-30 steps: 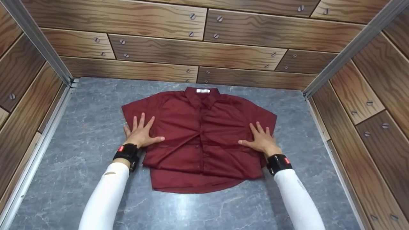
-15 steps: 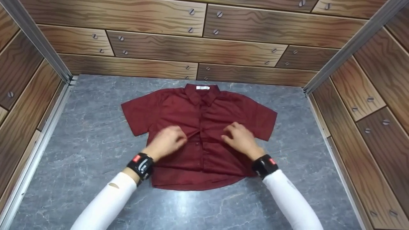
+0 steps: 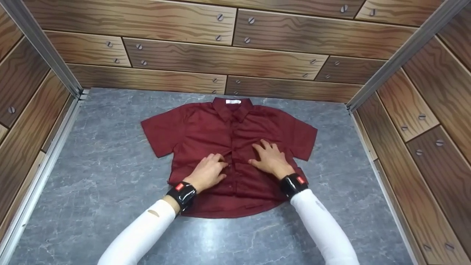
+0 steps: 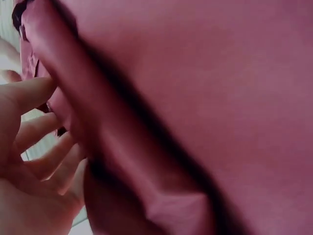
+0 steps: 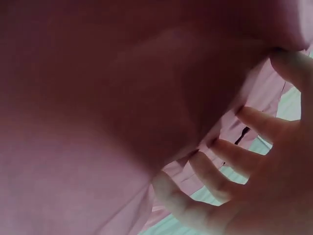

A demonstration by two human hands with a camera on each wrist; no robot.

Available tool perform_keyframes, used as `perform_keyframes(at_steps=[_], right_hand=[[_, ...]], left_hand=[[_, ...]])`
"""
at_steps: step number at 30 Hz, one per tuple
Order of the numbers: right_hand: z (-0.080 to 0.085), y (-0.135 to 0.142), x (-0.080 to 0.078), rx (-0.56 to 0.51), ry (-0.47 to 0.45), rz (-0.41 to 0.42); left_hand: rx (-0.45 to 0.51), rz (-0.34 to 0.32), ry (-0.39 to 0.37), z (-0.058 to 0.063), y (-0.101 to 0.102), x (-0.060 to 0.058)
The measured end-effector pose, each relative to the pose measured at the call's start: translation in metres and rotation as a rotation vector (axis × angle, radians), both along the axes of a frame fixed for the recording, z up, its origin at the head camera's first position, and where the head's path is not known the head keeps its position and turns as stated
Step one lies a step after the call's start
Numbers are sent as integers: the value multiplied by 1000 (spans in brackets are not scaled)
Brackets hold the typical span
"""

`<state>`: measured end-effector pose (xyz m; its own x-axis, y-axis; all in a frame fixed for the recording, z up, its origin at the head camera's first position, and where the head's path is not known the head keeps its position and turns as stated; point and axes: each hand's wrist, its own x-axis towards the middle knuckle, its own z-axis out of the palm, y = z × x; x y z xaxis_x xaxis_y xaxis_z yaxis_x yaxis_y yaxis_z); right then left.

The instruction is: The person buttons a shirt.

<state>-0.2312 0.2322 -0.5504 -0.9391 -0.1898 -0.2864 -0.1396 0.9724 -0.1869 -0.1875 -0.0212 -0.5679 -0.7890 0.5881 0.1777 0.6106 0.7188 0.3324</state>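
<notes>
A dark red short-sleeved button-up shirt [image 3: 209, 129] lies face up, collar away from me, with creases running toward its button placket. My left hand [image 3: 208, 172] rests on the lower front, left of the placket, fingers loosely bent. On the other side of the buttons, my right hand [image 3: 270, 158] touches the cloth with its fingers spread. In the left wrist view, the fingertips of the left hand [image 4: 41, 156] meet a raised fold of the shirt [image 4: 117, 127]. The right wrist view has the right hand [image 5: 264, 161] with spaced fingertips against the fabric [image 5: 98, 122].
The shirt lies on a grey marbled surface [image 3: 110, 147]. Wood-patterned panels [image 3: 184, 55] stand at the back and both sides, with metal rails [image 3: 401, 55] at the corners. A white label [image 3: 233, 101] shows inside the collar.
Both hands have left the shirt's sides beneath the sleeves and come inward to the lower front near the buttons. The sleeves and side edges are now uncovered, and the shirt stays in place.
</notes>
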Motion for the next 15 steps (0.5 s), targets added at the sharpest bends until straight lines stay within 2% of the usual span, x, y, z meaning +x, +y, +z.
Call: perform_keyframes(at_steps=[4,6,8,12,15], right_hand=[[3,-3,0,5,1,0],[5,-7,3,-3,49,16],[6,-12,9,-25,136,41],[9,-24,21,-109,313,108],[10,-32,29,-141,321,149]], left_hand=[[38,-52,-42,-1,-1,-1],[51,-72,-68,-1,-2,-1],[63,-81,-87,-2,-3,-1],[96,-48,-100,-6,0,-2],[118,4,-98,-9,6,-4]])
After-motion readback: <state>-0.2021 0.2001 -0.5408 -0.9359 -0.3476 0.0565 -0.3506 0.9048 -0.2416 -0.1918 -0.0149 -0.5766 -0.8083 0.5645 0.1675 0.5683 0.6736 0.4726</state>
